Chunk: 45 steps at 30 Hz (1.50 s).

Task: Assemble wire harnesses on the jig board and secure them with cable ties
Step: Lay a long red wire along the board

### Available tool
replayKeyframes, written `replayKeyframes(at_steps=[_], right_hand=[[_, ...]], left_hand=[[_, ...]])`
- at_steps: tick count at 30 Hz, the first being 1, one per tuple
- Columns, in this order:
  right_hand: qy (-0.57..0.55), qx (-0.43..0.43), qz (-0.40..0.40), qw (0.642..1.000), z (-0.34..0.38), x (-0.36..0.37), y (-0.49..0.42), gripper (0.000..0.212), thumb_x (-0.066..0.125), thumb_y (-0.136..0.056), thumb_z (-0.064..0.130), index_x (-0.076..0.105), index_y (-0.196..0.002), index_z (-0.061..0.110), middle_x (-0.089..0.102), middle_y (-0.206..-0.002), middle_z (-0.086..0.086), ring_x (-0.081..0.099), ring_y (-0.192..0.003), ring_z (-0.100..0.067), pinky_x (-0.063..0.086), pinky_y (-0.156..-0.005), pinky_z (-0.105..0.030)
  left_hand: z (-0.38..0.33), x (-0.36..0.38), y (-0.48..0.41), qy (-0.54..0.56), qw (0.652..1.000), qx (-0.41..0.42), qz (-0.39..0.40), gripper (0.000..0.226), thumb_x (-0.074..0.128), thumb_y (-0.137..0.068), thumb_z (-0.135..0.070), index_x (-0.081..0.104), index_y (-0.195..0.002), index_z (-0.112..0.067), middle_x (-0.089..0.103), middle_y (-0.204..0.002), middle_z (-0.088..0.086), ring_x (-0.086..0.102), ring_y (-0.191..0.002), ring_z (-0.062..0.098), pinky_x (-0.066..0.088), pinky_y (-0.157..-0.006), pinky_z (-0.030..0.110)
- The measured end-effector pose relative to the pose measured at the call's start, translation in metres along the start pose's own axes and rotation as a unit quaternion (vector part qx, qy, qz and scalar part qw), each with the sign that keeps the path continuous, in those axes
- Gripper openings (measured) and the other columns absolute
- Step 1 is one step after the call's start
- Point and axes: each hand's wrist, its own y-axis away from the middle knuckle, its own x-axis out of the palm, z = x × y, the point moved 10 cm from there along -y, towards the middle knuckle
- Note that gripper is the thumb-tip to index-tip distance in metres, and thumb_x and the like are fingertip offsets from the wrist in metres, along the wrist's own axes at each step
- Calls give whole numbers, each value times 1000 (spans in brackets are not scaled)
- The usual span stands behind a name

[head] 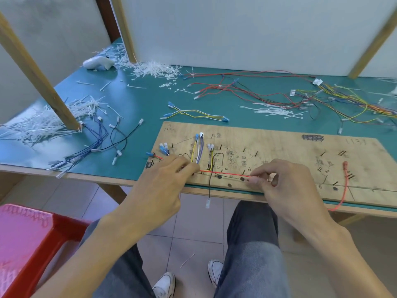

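On the near edge of the green surface [141, 100] lies the plywood jig board [279, 147], studded with small black pins. A thin red wire [225, 173] runs taut along the board's front edge between both hands. The left hand [163, 188] has its fingers curled, pinching the wire where the yellow, white and purple wires [196, 151] loop up the board. The right hand [285, 188] pinches the red wire farther right between thumb and forefinger, its other fingers bent. A black wire [209, 188] dangles off the board's edge between the hands. Loose white cable ties [277, 111] lie beyond the board, beside a tangle of coloured wires [335, 100].
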Motion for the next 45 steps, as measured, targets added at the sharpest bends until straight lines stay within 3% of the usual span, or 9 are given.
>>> replayKeyframes(at_steps=[6,15,22,25,27,34,37,41,45], right_hand=[[7,33,-19,999,-23,-27,0,10,87,-86,29,79,-81,35,68,-79,20,57,-72,-4,52,-75,-37],[20,93,-38,995,-50,-43,-5,16,89,-83,27,78,-76,37,69,-71,25,59,-63,-6,51,-69,-32],[20,89,-56,994,-52,-49,-7,15,87,-85,21,79,-78,32,70,-71,19,61,-60,6,44,-62,-23],[10,108,-44,993,-60,-47,-8,17,85,-87,17,80,-77,29,70,-71,16,61,-54,10,37,-52,-7],[17,115,-45,992,-65,-47,-8,19,84,-88,16,80,-77,31,69,-71,16,61,-57,0,36,-52,-6],[78,99,-39,991,-63,-47,-2,17,84,-88,23,76,-77,33,68,-68,16,59,-66,-3,43,-63,-27],[114,95,-31,988,-66,-46,12,22,80,-90,23,67,-75,32,65,-63,13,59,-65,-3,42,-61,-31],[-28,185,15,982,-96,-38,48,20,66,-101,16,63,-84,26,67,-59,3,67,-42,-24,57,-44,-43],[-65,232,36,970,-108,-30,76,20,65,-102,24,65,-82,25,71,-62,2,73,-53,-26,62,-61,-53]], left_hand=[[-5,2,0,-29,999,7,-13,75,74,-60,3,68,-130,-26,62,-119,-4,62,-106,20,49,-62,28],[-3,5,-3,-18,1000,13,-6,71,67,-64,5,72,-129,-23,62,-118,-2,62,-104,22,56,-67,36],[-5,5,-5,-20,1000,15,-7,69,73,-61,8,75,-123,-22,63,-113,-1,64,-98,24,54,-62,33],[-3,5,-6,-19,1000,17,0,69,73,-64,7,74,-127,-23,63,-115,-1,63,-101,24,55,-64,34],[-1,6,-6,-21,1000,13,12,70,70,-72,4,69,-134,-26,61,-123,-3,60,-110,21,55,-70,34],[3,12,-1,-16,1000,7,8,68,65,-72,4,68,-135,-22,58,-127,1,60,-110,26,59,-64,42],[4,17,4,-25,999,18,-12,75,69,-68,6,66,-138,-21,57,-132,4,57,-116,28,55,-75,40],[6,21,6,-25,999,19,-20,77,70,-69,5,63,-141,-23,55,-135,3,53,-118,24,53,-78,38],[6,20,6,-26,999,13,-18,77,72,-71,4,62,-142,-23,53,-141,6,53,-125,28,53,-85,41]])
